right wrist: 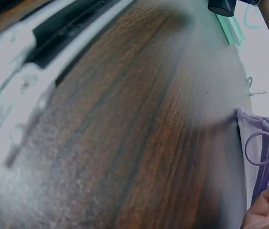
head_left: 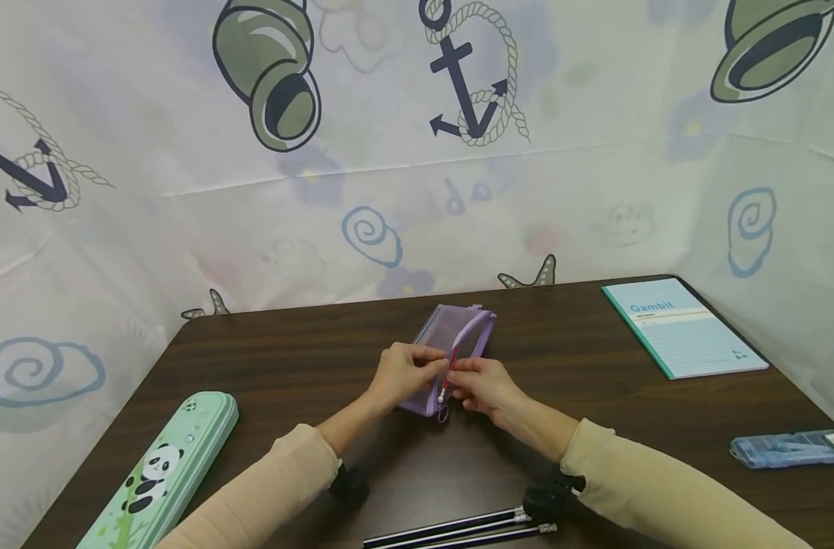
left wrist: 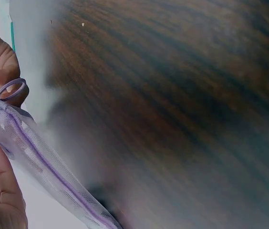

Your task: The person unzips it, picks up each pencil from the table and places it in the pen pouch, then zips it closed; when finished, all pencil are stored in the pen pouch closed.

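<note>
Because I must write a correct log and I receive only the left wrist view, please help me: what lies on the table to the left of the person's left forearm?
Observer: In the head view, a mint-green panda case lies there.
Operator: Thank you. And what lies at the bottom edge of the head view?
Observer: A few slim dark sticks, perhaps pencils, with silvery ends.
Operator: Finally, is there something at the purple mesh pouch which my view does not show?
Observer: Yes, a slim red item is there, between the left hand and the right hand.
</note>
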`<state>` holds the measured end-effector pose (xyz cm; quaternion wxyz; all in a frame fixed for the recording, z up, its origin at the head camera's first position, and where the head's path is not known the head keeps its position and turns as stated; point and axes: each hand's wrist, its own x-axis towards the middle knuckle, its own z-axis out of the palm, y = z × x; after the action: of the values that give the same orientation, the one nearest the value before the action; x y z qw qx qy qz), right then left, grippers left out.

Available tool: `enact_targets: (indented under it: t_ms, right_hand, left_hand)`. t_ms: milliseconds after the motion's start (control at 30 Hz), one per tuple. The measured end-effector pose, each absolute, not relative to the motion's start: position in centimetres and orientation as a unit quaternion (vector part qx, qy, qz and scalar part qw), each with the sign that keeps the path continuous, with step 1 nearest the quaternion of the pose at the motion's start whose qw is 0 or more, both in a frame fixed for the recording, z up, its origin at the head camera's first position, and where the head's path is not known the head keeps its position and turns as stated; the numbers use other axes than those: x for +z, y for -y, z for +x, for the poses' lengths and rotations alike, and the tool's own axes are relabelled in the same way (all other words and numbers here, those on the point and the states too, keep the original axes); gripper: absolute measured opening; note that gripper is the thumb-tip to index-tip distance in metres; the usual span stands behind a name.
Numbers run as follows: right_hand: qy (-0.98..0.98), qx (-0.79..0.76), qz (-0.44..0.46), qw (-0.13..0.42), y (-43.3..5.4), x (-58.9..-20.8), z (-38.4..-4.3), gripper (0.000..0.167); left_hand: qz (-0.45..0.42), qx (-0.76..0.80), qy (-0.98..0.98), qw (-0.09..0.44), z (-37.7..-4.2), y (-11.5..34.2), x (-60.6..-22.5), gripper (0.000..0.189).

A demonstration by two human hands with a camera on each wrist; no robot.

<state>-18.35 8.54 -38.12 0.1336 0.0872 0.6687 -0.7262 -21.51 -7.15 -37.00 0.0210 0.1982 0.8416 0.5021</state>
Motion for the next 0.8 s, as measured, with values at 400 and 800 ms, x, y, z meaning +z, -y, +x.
enact_targets:
  t_ms: [400, 800]
  right_hand:
    - [-0.718, -0.681, 0.082, 0.12, -8.2, -38.6, -19.1, 0.03]
    - [-0.731, -0.671, 0.03, 0.12, -9.3, -37.9, -19.7, 0.03]
  left_hand:
    - [0.184, 0.521, -0.833, 0.034, -22.1, 6.8, -36.9, 0.019]
    - [0.18, 0.529, -0.829, 0.035, -22.4, 6.4, -36.8, 0.021]
